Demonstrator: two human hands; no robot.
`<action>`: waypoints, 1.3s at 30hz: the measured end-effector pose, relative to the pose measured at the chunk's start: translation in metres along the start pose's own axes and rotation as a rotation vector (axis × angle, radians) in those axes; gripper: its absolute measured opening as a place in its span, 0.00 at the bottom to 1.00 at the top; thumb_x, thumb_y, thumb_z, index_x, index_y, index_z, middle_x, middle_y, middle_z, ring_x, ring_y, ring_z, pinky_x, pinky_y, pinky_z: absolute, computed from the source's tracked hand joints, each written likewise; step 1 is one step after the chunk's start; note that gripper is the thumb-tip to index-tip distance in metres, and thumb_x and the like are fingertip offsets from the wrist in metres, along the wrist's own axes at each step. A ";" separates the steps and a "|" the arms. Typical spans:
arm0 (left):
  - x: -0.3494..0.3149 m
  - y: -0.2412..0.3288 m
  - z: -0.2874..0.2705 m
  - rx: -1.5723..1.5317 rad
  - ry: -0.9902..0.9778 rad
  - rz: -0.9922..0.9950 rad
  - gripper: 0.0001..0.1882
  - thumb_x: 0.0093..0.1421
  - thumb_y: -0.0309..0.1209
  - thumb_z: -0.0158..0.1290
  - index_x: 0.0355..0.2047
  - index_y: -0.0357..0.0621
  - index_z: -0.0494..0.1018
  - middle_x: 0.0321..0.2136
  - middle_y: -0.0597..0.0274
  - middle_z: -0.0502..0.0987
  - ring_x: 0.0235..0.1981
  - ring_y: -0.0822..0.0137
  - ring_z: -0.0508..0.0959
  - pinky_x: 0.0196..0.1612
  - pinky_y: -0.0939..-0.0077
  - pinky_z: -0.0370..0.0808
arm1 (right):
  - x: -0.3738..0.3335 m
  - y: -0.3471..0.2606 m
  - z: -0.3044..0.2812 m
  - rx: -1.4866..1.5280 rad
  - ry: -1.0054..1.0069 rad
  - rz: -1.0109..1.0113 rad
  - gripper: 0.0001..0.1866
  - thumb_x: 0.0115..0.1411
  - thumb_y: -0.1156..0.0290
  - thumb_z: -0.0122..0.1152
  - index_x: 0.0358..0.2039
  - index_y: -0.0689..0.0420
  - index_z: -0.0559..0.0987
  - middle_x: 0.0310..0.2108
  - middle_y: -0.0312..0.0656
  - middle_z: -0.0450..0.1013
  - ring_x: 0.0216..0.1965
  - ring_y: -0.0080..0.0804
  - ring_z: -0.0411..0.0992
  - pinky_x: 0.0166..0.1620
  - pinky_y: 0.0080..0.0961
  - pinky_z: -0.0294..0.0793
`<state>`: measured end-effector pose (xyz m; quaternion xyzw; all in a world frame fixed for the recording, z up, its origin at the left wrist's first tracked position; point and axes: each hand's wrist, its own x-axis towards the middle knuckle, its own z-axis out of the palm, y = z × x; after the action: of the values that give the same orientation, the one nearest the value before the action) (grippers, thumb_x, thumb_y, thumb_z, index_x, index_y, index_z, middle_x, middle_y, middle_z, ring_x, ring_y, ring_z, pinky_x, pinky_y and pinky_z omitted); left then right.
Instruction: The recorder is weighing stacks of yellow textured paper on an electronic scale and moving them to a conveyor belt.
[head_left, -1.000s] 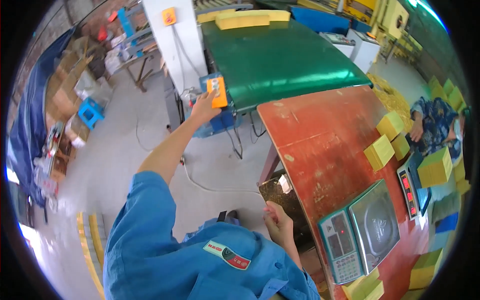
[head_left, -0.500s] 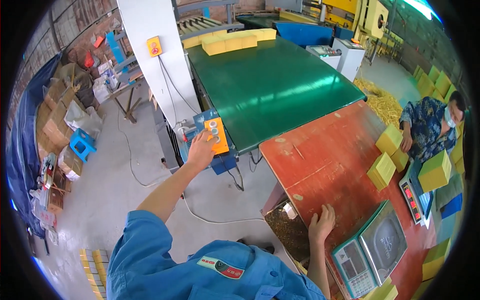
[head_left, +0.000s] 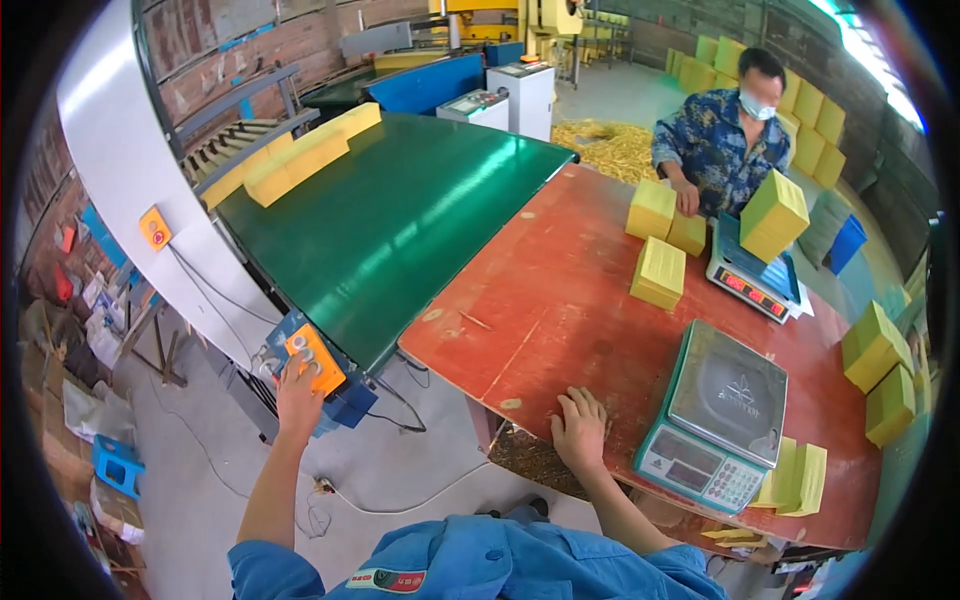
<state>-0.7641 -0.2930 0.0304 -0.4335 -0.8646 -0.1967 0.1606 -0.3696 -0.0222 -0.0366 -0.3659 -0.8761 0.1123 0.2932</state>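
Observation:
My left hand [head_left: 296,395] rests on an orange control box [head_left: 323,368] with round buttons, its fingers reaching over the near left part. The box is mounted on a blue bracket by the corner of a green conveyor belt [head_left: 400,235]. Fingers spread, my right hand [head_left: 580,428] lies on the near edge of a red tabletop [head_left: 540,320] and holds nothing. Just right of it stands a teal-framed weighing scale [head_left: 735,390] with a bare metal pan. Yellow paper stacks [head_left: 312,160] sit in a row at the belt's far left.
Across the table a masked person [head_left: 715,150] touches yellow stacks [head_left: 652,207] beside a second scale [head_left: 750,285] carrying another stack. More yellow blocks [head_left: 875,340] stand at the right edge. A white pillar [head_left: 150,150] rises at left; cables [head_left: 400,425] hang below the belt.
My view has swung to the right, bringing the other person and the scales further into the picture. My left hand stays on the control box, my right on the table edge.

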 end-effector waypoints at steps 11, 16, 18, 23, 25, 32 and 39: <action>0.003 -0.004 0.005 -0.007 0.008 0.024 0.22 0.44 0.17 0.57 0.43 0.35 0.74 0.54 0.48 0.70 0.57 0.47 0.69 0.59 0.59 0.67 | -0.003 0.007 0.003 0.007 0.042 0.002 0.18 0.53 0.68 0.62 0.46 0.58 0.77 0.54 0.47 0.70 0.60 0.46 0.63 0.61 0.47 0.60; 0.001 -0.008 0.002 -0.036 0.019 0.089 0.21 0.43 0.19 0.58 0.42 0.38 0.74 0.53 0.51 0.71 0.57 0.49 0.69 0.58 0.59 0.67 | 0.000 0.002 0.002 0.043 0.031 -0.032 0.18 0.53 0.69 0.62 0.45 0.58 0.77 0.54 0.47 0.70 0.60 0.47 0.63 0.61 0.47 0.60; 0.000 -0.008 0.001 -0.001 0.010 0.038 0.22 0.43 0.19 0.59 0.42 0.39 0.74 0.54 0.52 0.70 0.58 0.49 0.68 0.59 0.59 0.67 | -0.001 0.002 0.002 0.033 0.034 -0.027 0.18 0.53 0.70 0.62 0.45 0.58 0.77 0.54 0.46 0.70 0.60 0.48 0.64 0.61 0.47 0.60; -0.002 -0.005 0.000 -0.003 0.021 0.046 0.23 0.42 0.20 0.62 0.42 0.41 0.75 0.55 0.53 0.70 0.58 0.50 0.68 0.59 0.59 0.67 | -0.004 0.004 0.004 0.008 0.024 -0.017 0.18 0.54 0.69 0.61 0.46 0.59 0.76 0.55 0.48 0.69 0.60 0.48 0.63 0.61 0.49 0.59; -0.002 -0.005 0.000 0.008 0.026 0.048 0.23 0.42 0.20 0.62 0.43 0.41 0.75 0.55 0.53 0.70 0.58 0.50 0.68 0.59 0.59 0.67 | -0.004 0.004 0.005 0.000 0.018 -0.022 0.18 0.54 0.69 0.61 0.46 0.59 0.76 0.55 0.48 0.69 0.60 0.48 0.63 0.61 0.49 0.59; 0.000 -0.008 0.001 0.033 0.009 0.056 0.23 0.43 0.21 0.61 0.44 0.42 0.75 0.54 0.54 0.70 0.58 0.51 0.68 0.59 0.58 0.66 | -0.004 0.001 0.004 -0.033 0.017 -0.035 0.18 0.55 0.69 0.60 0.47 0.60 0.75 0.55 0.49 0.69 0.60 0.49 0.62 0.62 0.49 0.58; -0.002 -0.008 0.001 0.034 0.015 0.066 0.23 0.43 0.21 0.61 0.44 0.42 0.74 0.54 0.54 0.70 0.57 0.51 0.69 0.58 0.57 0.66 | -0.004 0.000 0.004 -0.038 -0.001 -0.026 0.18 0.55 0.69 0.60 0.47 0.60 0.75 0.55 0.49 0.68 0.61 0.48 0.62 0.62 0.49 0.58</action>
<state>-0.7697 -0.2984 0.0265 -0.4573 -0.8520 -0.1798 0.1809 -0.3701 -0.0250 -0.0415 -0.3600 -0.8829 0.0921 0.2870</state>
